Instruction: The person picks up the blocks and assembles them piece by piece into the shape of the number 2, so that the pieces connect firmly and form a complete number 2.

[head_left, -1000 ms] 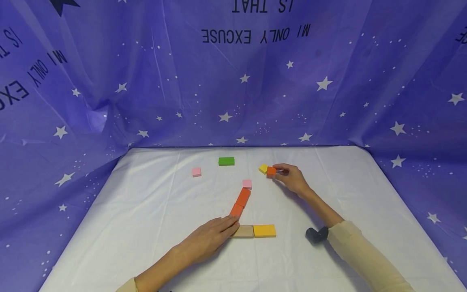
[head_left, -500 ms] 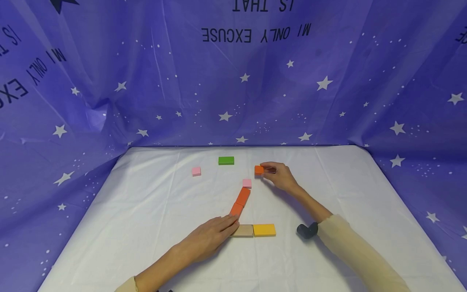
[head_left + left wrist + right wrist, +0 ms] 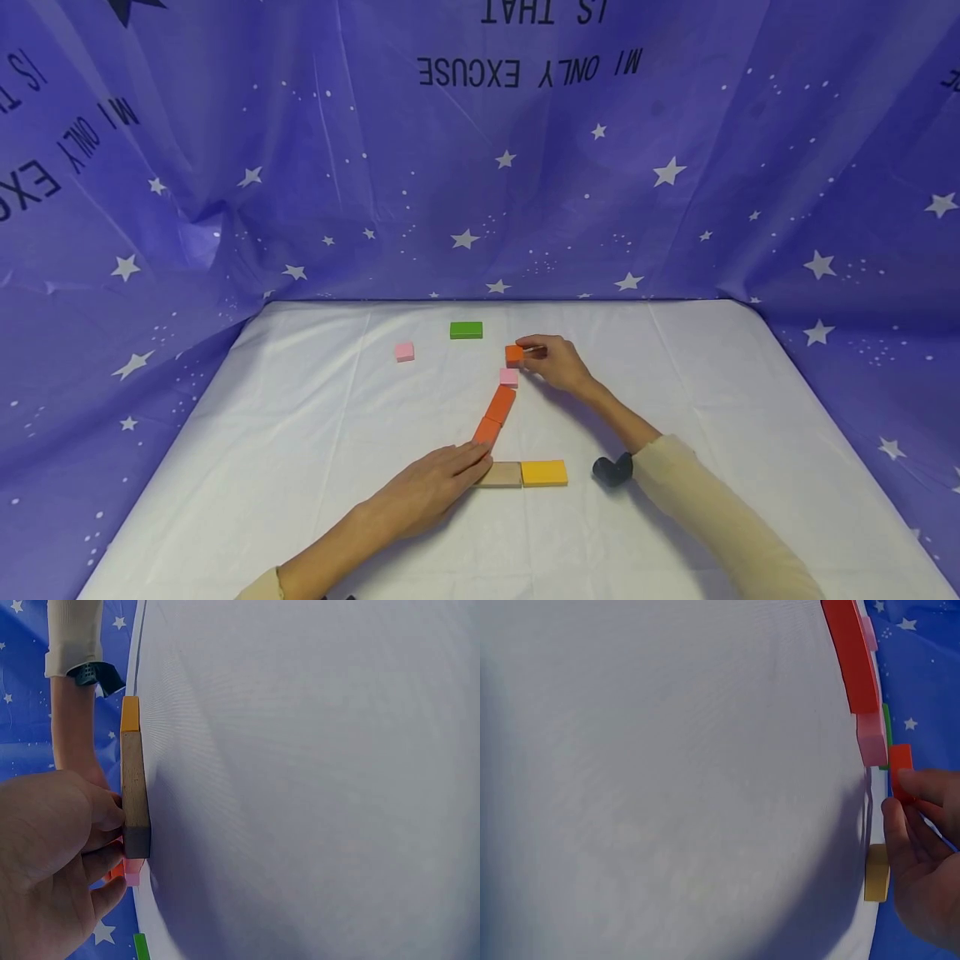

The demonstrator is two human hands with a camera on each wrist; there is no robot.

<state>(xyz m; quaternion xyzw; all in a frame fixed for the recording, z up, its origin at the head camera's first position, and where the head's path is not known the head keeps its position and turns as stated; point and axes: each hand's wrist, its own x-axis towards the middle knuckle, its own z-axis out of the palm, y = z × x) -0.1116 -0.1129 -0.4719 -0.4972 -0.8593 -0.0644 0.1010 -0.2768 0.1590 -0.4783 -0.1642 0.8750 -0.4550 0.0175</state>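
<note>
My right hand (image 3: 557,364) pinches a small orange block (image 3: 513,356) between thumb and fingertips, just beyond a pink block (image 3: 508,378). In the right wrist view the orange block (image 3: 901,761) appears lifted off the cloth, and a yellow block (image 3: 877,874) lies beneath the hand. Two red-orange blocks (image 3: 500,404) run end to end in a slanting line toward me from the pink one. My left hand (image 3: 430,492) rests its fingers over the nearer red-orange block and the left end of a bare wooden block (image 3: 501,474). A yellow-orange block (image 3: 544,473) adjoins the wooden one.
A green block (image 3: 467,330) and another pink block (image 3: 404,352) lie toward the back left of the white-covered table (image 3: 247,467). Behind stands a purple starry curtain (image 3: 480,167). A dark device (image 3: 612,471) sits at the right sleeve's cuff.
My right hand has carried the orange block leftward, past the small yellow block, to just beyond the pink block. The left hand has stayed in place.
</note>
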